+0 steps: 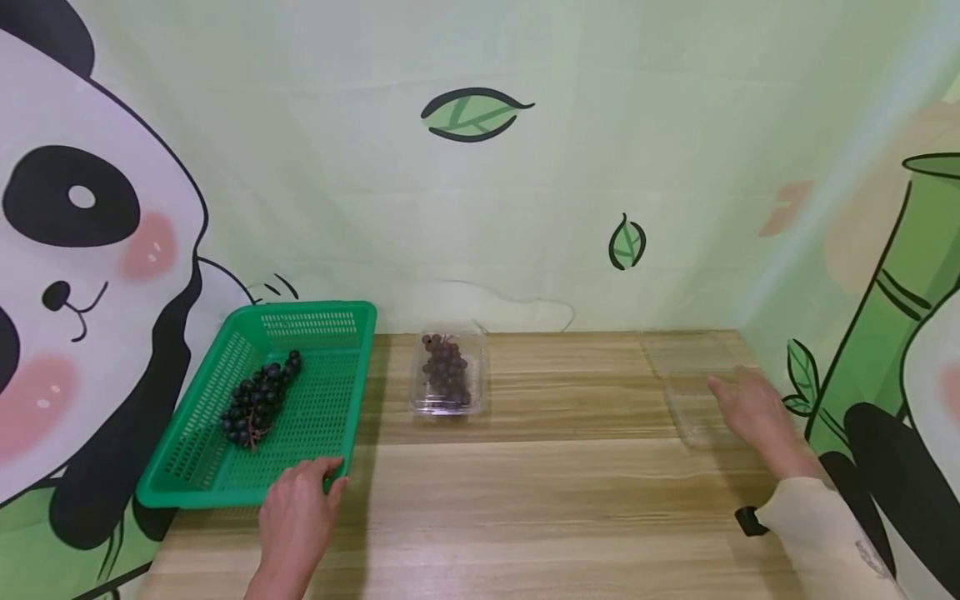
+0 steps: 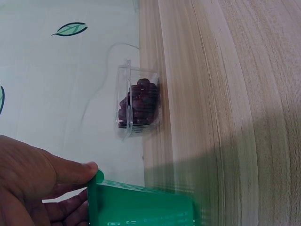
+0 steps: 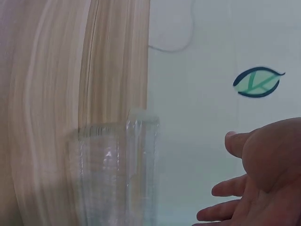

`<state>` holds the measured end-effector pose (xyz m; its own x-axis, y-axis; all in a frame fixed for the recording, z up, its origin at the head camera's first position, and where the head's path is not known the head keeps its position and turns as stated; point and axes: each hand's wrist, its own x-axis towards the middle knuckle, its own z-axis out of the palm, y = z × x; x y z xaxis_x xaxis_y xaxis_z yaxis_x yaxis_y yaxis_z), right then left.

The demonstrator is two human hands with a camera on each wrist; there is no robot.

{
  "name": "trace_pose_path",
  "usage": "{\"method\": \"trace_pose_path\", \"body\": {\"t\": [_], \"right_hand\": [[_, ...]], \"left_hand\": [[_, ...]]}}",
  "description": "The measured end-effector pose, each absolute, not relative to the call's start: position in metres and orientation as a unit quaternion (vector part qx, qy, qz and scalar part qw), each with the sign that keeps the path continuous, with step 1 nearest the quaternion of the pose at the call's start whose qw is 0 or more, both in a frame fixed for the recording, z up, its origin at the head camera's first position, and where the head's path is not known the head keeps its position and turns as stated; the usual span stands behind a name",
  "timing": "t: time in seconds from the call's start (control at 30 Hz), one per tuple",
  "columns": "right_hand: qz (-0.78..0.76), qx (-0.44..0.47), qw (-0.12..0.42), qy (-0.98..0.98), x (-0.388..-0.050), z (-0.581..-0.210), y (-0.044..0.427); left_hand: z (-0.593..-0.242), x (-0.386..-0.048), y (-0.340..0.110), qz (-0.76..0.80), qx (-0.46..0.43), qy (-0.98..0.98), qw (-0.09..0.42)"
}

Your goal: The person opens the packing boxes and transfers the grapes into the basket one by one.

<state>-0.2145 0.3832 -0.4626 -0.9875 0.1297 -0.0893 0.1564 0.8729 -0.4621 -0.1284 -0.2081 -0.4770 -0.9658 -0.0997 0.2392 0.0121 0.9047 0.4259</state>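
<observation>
At the left, a green basket (image 1: 318, 417) holds a bunch of dark grapes (image 1: 262, 400). My left hand (image 1: 298, 508) grips the basket's near right corner, the thumb over the rim in the left wrist view (image 2: 96, 188). Near the back wall stands a clear plastic box (image 1: 480, 375) with reddish grapes (image 1: 447, 375) inside. At the right, a clear, seemingly bare plastic container (image 1: 678, 408) lies on the table, blurred. Beside it is my right hand (image 1: 757, 412); in the right wrist view its fingers are apart with nothing between them, away from the container (image 3: 106, 174).
The wooden table (image 1: 525, 508) meets a cloth backdrop (image 1: 360, 167) printed with leaves and a panda. A thin cord (image 1: 517, 298) runs along the backdrop behind the clear box. A dark object (image 1: 750, 521) sits at the right sleeve's cuff.
</observation>
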Motion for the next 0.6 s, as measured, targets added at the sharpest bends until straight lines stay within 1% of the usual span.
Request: {"method": "trace_pose_path", "body": {"t": [0.1,0.37,0.6], "right_hand": [[-0.227,0.063,0.024,0.971,-0.213,-0.461,0.376],[-0.241,0.046,0.028,0.969,-0.208,-0.457,0.36],[-0.228,0.016,0.023,0.973,-0.206,-0.458,0.346]], "left_hand": [[-0.477,-0.129,-0.208,-0.215,0.023,-0.969,0.122],[-0.477,-0.129,-0.207,-0.213,0.026,-0.967,0.137],[-0.477,-0.129,-0.207,-0.214,0.028,-0.967,0.133]]}}
